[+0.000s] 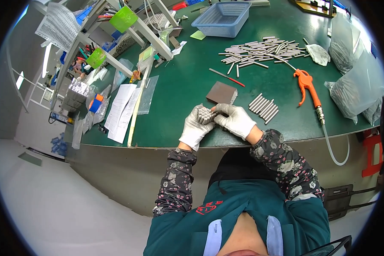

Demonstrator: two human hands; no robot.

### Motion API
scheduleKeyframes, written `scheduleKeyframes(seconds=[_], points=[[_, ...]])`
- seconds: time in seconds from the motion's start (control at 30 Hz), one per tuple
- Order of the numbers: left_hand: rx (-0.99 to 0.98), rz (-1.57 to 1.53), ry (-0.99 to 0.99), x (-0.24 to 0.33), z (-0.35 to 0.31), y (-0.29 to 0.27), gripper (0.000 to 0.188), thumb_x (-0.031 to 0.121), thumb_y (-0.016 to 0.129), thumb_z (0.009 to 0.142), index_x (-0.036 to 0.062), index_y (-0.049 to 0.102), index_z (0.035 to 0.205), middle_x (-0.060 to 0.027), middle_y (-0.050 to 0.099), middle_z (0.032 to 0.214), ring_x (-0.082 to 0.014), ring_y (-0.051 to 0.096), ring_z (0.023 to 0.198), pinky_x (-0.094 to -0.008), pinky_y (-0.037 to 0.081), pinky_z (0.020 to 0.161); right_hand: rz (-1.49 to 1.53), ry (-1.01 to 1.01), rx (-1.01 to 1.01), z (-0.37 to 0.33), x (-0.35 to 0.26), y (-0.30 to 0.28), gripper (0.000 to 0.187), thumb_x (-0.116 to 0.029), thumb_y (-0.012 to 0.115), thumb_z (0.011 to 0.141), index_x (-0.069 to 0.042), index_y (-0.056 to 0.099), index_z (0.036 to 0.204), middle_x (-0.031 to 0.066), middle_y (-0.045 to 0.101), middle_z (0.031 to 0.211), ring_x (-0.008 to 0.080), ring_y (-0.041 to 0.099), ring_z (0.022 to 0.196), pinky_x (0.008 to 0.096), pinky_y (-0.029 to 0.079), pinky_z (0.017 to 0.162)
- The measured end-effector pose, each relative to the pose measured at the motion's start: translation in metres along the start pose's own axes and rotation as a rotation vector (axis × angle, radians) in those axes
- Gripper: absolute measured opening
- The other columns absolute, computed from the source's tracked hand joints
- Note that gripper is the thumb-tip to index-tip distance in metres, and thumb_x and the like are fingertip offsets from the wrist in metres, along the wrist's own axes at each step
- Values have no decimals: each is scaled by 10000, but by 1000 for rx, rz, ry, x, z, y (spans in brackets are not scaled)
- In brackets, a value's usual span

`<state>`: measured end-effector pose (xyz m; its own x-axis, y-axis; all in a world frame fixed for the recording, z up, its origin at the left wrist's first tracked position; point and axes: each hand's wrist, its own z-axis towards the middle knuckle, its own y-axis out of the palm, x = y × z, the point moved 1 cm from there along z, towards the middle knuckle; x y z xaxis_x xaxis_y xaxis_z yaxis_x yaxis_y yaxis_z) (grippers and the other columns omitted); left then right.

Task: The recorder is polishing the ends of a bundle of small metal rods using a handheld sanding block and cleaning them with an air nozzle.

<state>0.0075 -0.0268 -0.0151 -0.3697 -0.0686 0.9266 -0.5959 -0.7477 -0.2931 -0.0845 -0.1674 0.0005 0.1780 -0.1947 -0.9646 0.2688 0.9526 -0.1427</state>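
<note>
Both my hands wear white gloves and meet near the front edge of the green table. A bundle of short metal rods (205, 115), ends facing up, sits in my left hand (193, 130), whose fingers wrap round it. From the right, my right hand (234, 120) grips the same bundle with thumb and fingers; its fingertips are partly hidden. Just beyond my hands lies a brown block (221, 92). To the right, a row of metal rods (263, 108) lies side by side on the table.
A large pile of metal rods (260, 52) spreads farther back, near a blue plastic basket (222, 30). An orange air gun (308, 87) with a hose lies right, beside filled plastic bags (353, 85). A red-handled file (227, 77) lies beyond the block; papers (120, 106) lie left.
</note>
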Motion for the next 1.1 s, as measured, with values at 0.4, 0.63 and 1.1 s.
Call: scheduleKeyframes(seconds=[0.4, 0.63, 1.1], points=[[-132, -253, -219, 26, 2, -10, 593, -93, 711, 598, 18, 464, 1125, 5, 562, 889, -91, 544, 806, -218, 465, 718, 20, 39, -8, 0, -4, 3, 273, -126, 587, 770, -15, 588, 1020, 139, 639, 878, 199, 626, 819, 285, 487, 747], [-177, -236, -322, 30, 5, -17, 623, -82, 706, 599, 19, 446, 1156, -11, 550, 795, -94, 521, 595, -205, 427, 470, 6, 6, -13, 0, -5, 3, 280, -117, 588, 772, -11, 585, 1031, 142, 639, 881, 198, 626, 820, 280, 486, 748], [-219, -308, -316, 36, 7, -13, 476, -117, 669, 602, 54, 520, 1020, 15, 553, 821, -82, 535, 682, -191, 433, 519, -698, -523, 76, 24, -46, 1, 100, -208, 575, 738, -113, 605, 750, 59, 594, 717, 258, 590, 744, 375, 465, 660]])
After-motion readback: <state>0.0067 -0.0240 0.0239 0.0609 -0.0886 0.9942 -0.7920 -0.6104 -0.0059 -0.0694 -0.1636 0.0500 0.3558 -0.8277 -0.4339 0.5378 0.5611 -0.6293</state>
